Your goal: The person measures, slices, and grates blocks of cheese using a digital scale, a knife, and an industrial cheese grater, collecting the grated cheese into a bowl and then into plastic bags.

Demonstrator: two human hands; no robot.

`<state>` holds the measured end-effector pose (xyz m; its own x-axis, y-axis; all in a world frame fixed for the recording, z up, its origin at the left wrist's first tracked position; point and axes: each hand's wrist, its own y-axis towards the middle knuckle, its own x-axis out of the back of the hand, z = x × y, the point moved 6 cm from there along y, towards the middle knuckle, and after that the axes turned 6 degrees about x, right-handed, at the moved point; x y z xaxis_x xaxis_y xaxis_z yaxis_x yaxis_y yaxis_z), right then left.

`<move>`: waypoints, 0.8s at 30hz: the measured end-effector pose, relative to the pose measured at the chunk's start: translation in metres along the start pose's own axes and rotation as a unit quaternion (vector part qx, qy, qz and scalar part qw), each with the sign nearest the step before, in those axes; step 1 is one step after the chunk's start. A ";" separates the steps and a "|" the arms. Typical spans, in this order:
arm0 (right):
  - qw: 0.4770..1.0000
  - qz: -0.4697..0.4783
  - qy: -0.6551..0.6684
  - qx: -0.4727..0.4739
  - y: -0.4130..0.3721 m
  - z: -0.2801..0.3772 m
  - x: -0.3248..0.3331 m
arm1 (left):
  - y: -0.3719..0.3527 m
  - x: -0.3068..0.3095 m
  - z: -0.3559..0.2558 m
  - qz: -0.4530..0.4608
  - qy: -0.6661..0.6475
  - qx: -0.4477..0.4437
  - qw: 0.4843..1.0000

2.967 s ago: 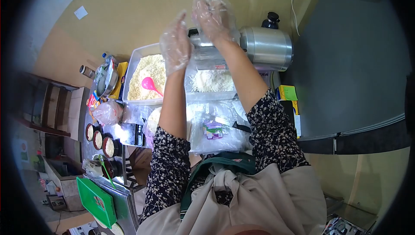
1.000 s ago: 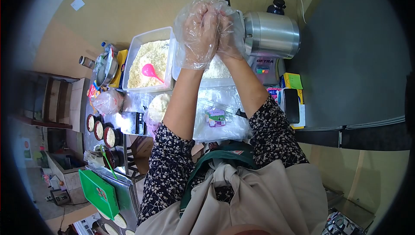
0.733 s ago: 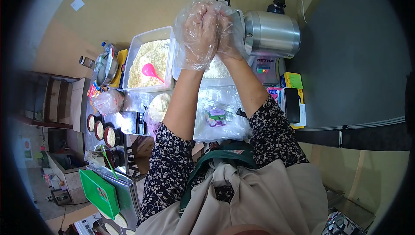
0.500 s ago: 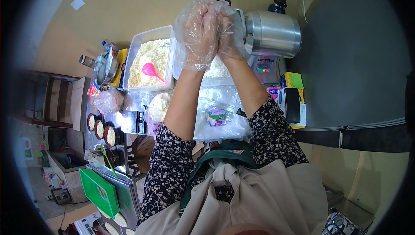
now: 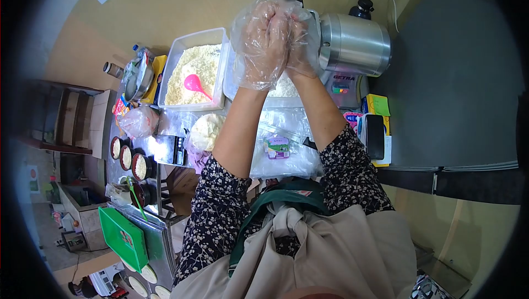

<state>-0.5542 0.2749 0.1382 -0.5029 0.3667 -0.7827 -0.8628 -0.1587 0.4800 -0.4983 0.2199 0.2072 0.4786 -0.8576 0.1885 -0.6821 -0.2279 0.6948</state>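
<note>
My left hand (image 5: pixel 265 40) and my right hand (image 5: pixel 301 51) wear loose clear plastic gloves and are raised over the back of the table. They are pressed together, palms inward and fingers curled. Whatever lies between them, if anything, is hidden. Behind and below them stands a clear tub of white powder (image 5: pixel 282 87), partly covered by my wrists. To its left is a larger tub (image 5: pixel 163 98) with pale crumbly powder (image 5: pixel 195 59) and a pink scoop (image 5: pixel 193 83) resting in it. Between my forearms lies a sheet of clear plastic (image 5: pixel 262 164) with a purple-and-green packet (image 5: pixel 278 147) on it.
A metal cylinder (image 5: pixel 355 44) stands at back right, near a phone (image 5: pixel 375 136). White dough (image 5: pixel 207 132) and a digital scale (image 5: pixel 171 150) lie left of my forearm. Several filled round moulds (image 5: pixel 126 158), a green tray (image 5: pixel 124 238) and flat dough rounds (image 5: pixel 138 286) are farther left.
The view has shifted slightly, so the table things sit a little differently in it. My hands stay pressed together over the tub.
</note>
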 end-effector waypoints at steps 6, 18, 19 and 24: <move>1.000 0.011 0.004 0.004 -0.001 0.001 0.000 | -0.002 -0.001 0.002 -0.007 -0.019 0.003 1.000; 0.999 0.014 0.035 -0.014 -0.006 -0.006 0.000 | -0.008 0.002 0.005 -0.007 -0.026 0.004 1.000; 1.000 -0.012 0.002 -0.008 -0.008 -0.003 0.001 | -0.008 0.002 0.005 -0.010 -0.021 0.000 1.000; 0.999 -0.002 -0.049 0.003 -0.008 0.003 -0.002 | -0.007 0.001 0.001 -0.027 -0.034 -0.007 0.999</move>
<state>-0.5464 0.2781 0.1371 -0.4917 0.4559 -0.7419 -0.8642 -0.1509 0.4800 -0.4932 0.2203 0.2021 0.4760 -0.8735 0.1027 -0.6475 -0.2690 0.7130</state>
